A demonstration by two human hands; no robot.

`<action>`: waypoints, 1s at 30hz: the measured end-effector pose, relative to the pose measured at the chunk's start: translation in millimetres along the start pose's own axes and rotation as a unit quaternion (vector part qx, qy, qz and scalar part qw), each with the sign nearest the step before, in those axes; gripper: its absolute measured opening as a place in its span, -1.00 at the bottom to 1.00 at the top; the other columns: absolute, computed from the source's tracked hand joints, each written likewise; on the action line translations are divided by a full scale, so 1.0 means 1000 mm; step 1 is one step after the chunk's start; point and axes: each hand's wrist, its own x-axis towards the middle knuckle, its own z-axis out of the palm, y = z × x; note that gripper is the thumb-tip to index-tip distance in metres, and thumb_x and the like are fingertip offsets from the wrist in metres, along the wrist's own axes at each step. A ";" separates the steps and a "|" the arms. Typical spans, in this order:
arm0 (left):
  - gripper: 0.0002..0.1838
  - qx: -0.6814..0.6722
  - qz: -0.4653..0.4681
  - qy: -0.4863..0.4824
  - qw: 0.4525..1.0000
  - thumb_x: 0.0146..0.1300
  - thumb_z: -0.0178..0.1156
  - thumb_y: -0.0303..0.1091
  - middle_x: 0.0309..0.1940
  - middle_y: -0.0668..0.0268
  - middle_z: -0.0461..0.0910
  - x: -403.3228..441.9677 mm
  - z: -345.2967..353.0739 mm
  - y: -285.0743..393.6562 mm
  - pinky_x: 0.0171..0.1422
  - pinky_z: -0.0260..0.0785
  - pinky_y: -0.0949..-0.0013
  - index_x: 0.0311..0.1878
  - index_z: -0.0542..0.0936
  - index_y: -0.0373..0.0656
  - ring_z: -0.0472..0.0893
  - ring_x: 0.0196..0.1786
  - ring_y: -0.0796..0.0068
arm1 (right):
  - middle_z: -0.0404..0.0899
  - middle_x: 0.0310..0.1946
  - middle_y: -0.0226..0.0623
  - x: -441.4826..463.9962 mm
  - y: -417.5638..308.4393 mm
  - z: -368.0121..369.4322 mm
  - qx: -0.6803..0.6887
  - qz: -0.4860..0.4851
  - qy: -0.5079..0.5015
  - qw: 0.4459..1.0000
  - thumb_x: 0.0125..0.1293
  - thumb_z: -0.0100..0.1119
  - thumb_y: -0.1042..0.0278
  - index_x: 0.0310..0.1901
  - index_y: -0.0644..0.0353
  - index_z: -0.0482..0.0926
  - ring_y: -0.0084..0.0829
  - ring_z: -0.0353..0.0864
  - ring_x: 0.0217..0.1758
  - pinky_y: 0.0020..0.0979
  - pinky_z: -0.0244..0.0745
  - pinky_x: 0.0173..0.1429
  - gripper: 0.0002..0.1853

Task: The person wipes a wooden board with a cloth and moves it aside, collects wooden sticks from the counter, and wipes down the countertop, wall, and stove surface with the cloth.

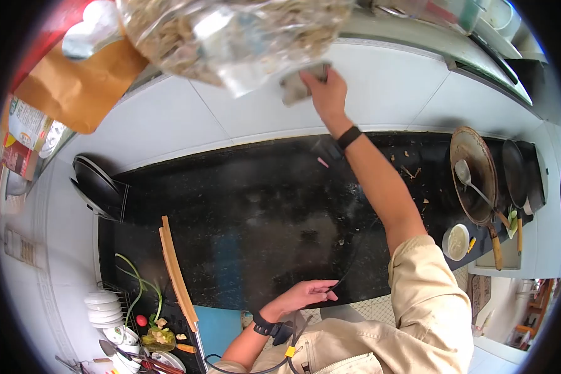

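My right hand (329, 96) is stretched out to the white tiled wall (380, 81). Its fingers are closed on a grey-brown cloth (295, 88), which is at the tiles just under a large clear plastic bag (230, 37). Low in the view, my left hand (304, 293) is near the front edge of the black countertop (255, 206), fingers stretched out. A thin dark cable (349, 268) passes by its fingertips; whether they touch it I cannot tell. A small pink scrap (323, 162) lies on the counter below the right hand.
On the right stand a rusty wok (474, 156) with a ladle (470, 177) and a white bowl (456, 242). Food scraps (411, 171) lie nearby. To the left are dark pans (100, 187), wooden boards (176, 268), stacked bowls (103, 308) and vegetables (159, 336).
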 end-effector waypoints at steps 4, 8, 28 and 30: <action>-0.42 -0.010 -0.009 0.012 1.000 0.47 0.14 -0.28 0.10 0.14 0.60 -0.016 -0.004 -0.011 0.37 0.34 0.35 0.46 0.29 -0.30 0.54 0.19 0.45 | 0.64 -0.43 0.02 -0.059 0.066 0.014 -0.023 0.124 -0.024 0.992 0.09 0.45 0.14 -0.36 0.36 0.57 -0.09 0.63 -0.35 -0.16 0.49 -0.20 -0.61; -0.41 -0.026 -0.004 0.027 0.999 0.47 0.14 -0.29 0.10 0.12 0.60 -0.033 -0.006 -0.015 0.38 0.33 0.34 0.47 0.28 -0.30 0.54 0.20 0.44 | 0.63 -0.46 0.02 -0.014 0.005 0.019 0.035 0.042 0.014 0.998 0.13 0.42 0.18 -0.39 0.37 0.56 -0.10 0.64 -0.39 -0.14 0.49 -0.23 -0.64; -0.43 -0.027 -0.020 0.050 0.998 0.45 0.14 -0.30 0.10 0.15 0.63 -0.071 -0.014 0.003 0.38 0.30 0.35 0.45 0.31 -0.30 0.54 0.20 0.45 | 0.69 -0.38 -0.23 -0.032 -0.003 0.074 0.036 0.142 0.087 0.985 0.12 0.45 0.39 -0.26 0.44 0.65 -0.46 0.61 -0.36 -0.37 0.50 -0.25 -0.73; -0.43 -0.026 -0.004 0.037 0.999 0.46 0.14 -0.30 0.10 0.16 0.63 -0.072 -0.016 0.004 0.37 0.31 0.36 0.45 0.31 -0.29 0.54 0.19 0.46 | 0.70 -0.37 -0.23 -0.034 -0.003 0.070 0.068 0.176 0.064 0.980 0.11 0.45 0.41 -0.27 0.44 0.66 -0.47 0.61 -0.35 -0.38 0.51 -0.24 -0.74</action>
